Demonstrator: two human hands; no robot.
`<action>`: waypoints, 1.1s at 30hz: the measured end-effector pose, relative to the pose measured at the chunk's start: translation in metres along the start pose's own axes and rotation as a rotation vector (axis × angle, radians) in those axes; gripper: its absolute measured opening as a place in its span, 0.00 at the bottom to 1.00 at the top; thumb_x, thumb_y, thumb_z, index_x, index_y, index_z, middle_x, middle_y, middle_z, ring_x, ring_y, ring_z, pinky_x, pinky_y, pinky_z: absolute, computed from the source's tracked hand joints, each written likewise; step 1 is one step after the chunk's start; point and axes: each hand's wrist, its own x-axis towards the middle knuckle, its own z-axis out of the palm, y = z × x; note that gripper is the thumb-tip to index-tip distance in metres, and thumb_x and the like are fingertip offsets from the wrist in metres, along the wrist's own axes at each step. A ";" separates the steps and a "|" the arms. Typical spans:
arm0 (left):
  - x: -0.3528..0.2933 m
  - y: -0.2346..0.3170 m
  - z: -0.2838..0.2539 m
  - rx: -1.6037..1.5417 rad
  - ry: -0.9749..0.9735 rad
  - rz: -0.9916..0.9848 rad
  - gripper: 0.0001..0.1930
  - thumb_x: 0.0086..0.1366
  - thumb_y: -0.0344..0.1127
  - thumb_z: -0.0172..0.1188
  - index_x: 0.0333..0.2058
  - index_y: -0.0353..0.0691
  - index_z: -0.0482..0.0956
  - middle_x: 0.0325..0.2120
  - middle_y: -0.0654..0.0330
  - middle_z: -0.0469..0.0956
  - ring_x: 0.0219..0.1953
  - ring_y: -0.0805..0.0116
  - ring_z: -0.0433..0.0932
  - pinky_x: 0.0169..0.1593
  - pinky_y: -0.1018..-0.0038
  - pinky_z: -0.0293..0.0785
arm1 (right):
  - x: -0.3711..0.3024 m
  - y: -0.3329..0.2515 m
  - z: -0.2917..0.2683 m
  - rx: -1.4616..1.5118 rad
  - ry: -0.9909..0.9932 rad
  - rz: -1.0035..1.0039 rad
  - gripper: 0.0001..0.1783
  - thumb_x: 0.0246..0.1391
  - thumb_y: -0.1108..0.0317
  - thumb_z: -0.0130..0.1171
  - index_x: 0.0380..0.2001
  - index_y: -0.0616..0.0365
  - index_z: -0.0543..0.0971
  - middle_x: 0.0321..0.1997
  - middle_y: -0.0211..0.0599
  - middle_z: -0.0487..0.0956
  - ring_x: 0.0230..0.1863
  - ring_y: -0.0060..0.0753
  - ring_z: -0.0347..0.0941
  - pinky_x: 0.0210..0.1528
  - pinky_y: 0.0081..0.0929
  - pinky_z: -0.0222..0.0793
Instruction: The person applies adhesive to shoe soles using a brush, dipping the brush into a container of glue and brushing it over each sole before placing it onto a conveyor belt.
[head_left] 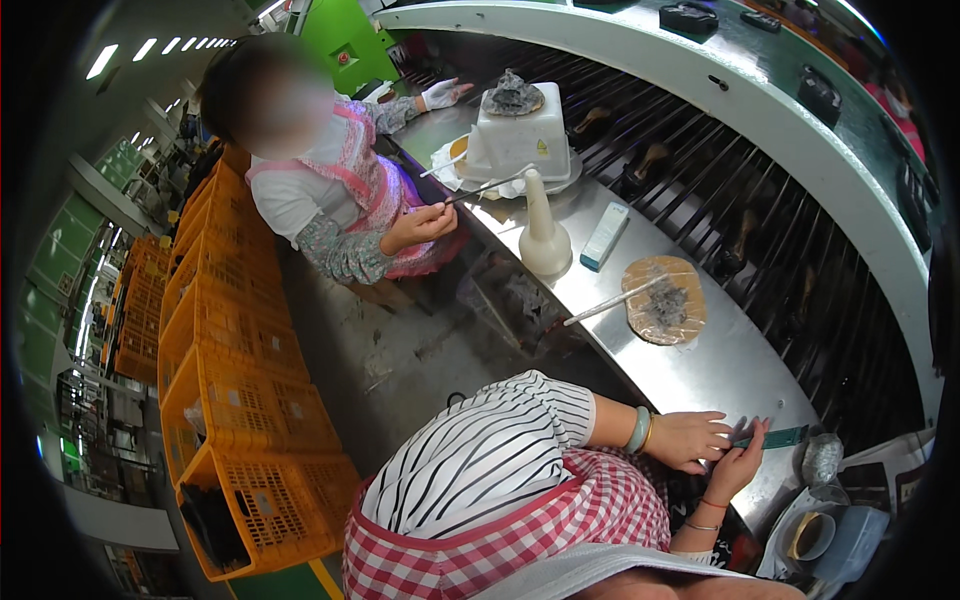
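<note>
One green strip (786, 437) lay against my right hand (737, 470), the nearer one, long axis pointing away from my left hand (688, 441), its fingers loosely spread. Right's grip: couldn't tell.

I am in a workshop on a factory floor. My metal bench (735, 375) runs beside a row of dark rods (740, 200), and beyond them a curved green surface (765, 55) carries black parts (688, 18). Orange plastic crates (262, 415) stand in a long line to my left, and strip lights (143, 48) recede along the ceiling. A co-worker (345, 200) in a pink apron sits farther along the same bench, near a green panel (340, 40) with a red button (343, 58).
</note>
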 end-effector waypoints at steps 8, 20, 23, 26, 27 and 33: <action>-0.007 0.011 -0.013 0.103 0.049 -0.295 0.43 0.50 0.53 0.63 0.56 0.27 0.60 0.59 0.39 0.56 0.64 0.44 0.51 0.66 0.54 0.44 | 0.000 0.003 0.005 -0.048 0.037 -0.048 0.26 0.48 0.83 0.40 0.52 0.60 0.69 0.61 0.52 0.66 0.59 0.54 0.64 0.60 0.38 0.59; -0.030 0.006 -0.028 0.193 0.032 -0.345 0.43 0.50 0.51 0.63 0.56 0.22 0.59 0.58 0.41 0.58 0.62 0.47 0.55 0.64 0.59 0.49 | 0.002 0.000 0.007 -0.082 0.041 -0.067 0.26 0.47 0.84 0.39 0.51 0.61 0.70 0.60 0.54 0.67 0.59 0.55 0.64 0.60 0.37 0.59; -0.021 0.002 -0.042 0.119 0.050 -0.377 0.39 0.51 0.52 0.61 0.52 0.23 0.63 0.52 0.44 0.65 0.54 0.51 0.62 0.58 0.63 0.56 | 0.002 -0.002 0.009 -0.079 0.041 -0.052 0.26 0.47 0.84 0.39 0.51 0.61 0.70 0.60 0.54 0.67 0.59 0.55 0.63 0.60 0.37 0.59; -0.020 -0.004 -0.039 0.144 0.099 -0.354 0.33 0.52 0.51 0.60 0.47 0.26 0.68 0.44 0.50 0.69 0.47 0.57 0.65 0.51 0.67 0.60 | 0.002 0.003 0.010 -0.075 0.031 -0.040 0.27 0.45 0.84 0.38 0.52 0.62 0.69 0.61 0.54 0.66 0.60 0.54 0.63 0.61 0.37 0.58; -0.020 -0.006 -0.038 0.227 0.171 -0.306 0.30 0.53 0.51 0.59 0.44 0.28 0.70 0.41 0.54 0.70 0.43 0.60 0.66 0.47 0.69 0.61 | 0.002 0.004 0.012 -0.070 0.018 -0.038 0.29 0.43 0.84 0.37 0.52 0.62 0.69 0.62 0.53 0.65 0.61 0.53 0.62 0.62 0.36 0.57; -0.019 -0.008 -0.033 0.263 0.207 -0.325 0.23 0.53 0.44 0.59 0.41 0.31 0.71 0.38 0.56 0.70 0.42 0.60 0.66 0.46 0.69 0.62 | 0.003 0.004 0.012 -0.088 0.020 -0.051 0.30 0.43 0.84 0.36 0.53 0.62 0.68 0.62 0.54 0.64 0.61 0.53 0.62 0.62 0.36 0.57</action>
